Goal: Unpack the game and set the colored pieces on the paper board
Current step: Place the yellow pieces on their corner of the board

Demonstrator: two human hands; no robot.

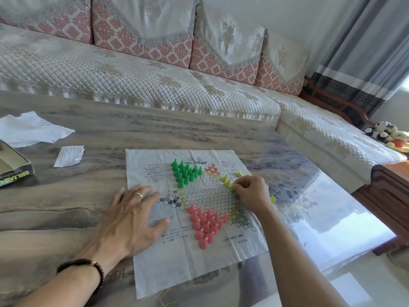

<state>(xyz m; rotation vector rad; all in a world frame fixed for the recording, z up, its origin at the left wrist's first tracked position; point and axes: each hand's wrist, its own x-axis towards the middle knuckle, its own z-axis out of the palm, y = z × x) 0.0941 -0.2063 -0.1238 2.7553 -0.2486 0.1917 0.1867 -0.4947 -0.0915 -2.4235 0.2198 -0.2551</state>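
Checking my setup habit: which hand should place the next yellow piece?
Right. The right hand is already among the yellow pieces at the board's right side; the left hand lies flat, pinning the paper.

Green pieces (185,175), pink pieces (205,224), yellow pieces (228,181); white hexagon-printed paper board (188,258).

Quilted sofa (132,69); grey curtain (363,47); plush toys (391,136) at right.

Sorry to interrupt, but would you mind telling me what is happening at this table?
A person is setting up a board game. The left hand lies flat on the paper board, while the right hand places yellow pieces at its right side. The green pieces and pink pieces already stand grouped. The opened box sits aside.
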